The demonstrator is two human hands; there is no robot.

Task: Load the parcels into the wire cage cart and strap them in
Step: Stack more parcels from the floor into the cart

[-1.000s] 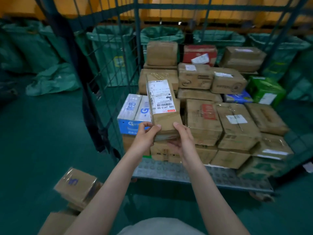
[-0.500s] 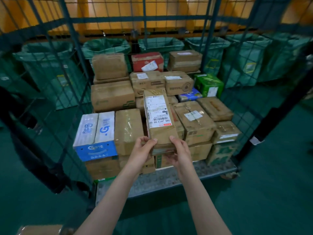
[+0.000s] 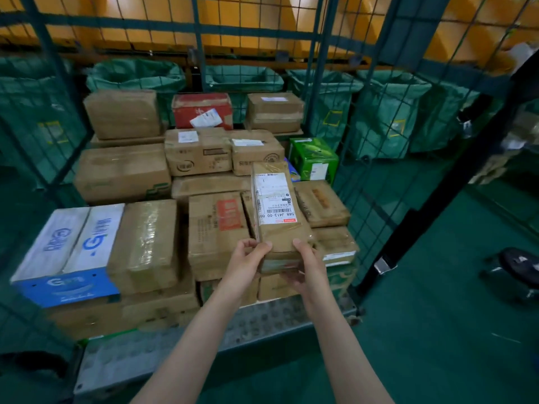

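Left hand (image 3: 248, 258) curled round the near left corner of a long brown parcel (image 3: 280, 234), thumb on the top face. Right hand (image 3: 306, 266) gripping the near right corner, thumb on top, fingers wrapped underneath. Parcel held lengthwise, pointing away, white barcode label face up, over the stacked cartons at the front right of the wire cage cart (image 3: 175, 348); contact with the cartons beneath impossible to tell. Just left of the parcel, a brown carton with an orange-red label (image 3: 217, 228); further left, a taped brown carton (image 3: 145, 243), then a blue-and-white box (image 3: 70, 243). Beyond the parcel's far end, a green box (image 3: 313, 158); further back and to the left, a red box (image 3: 202, 107). Right of the parcel, at the cage's corner post, a black strap with a metal buckle (image 3: 385, 265). Well behind the parcel, outside the wire, a row of green sacks (image 3: 137, 77).
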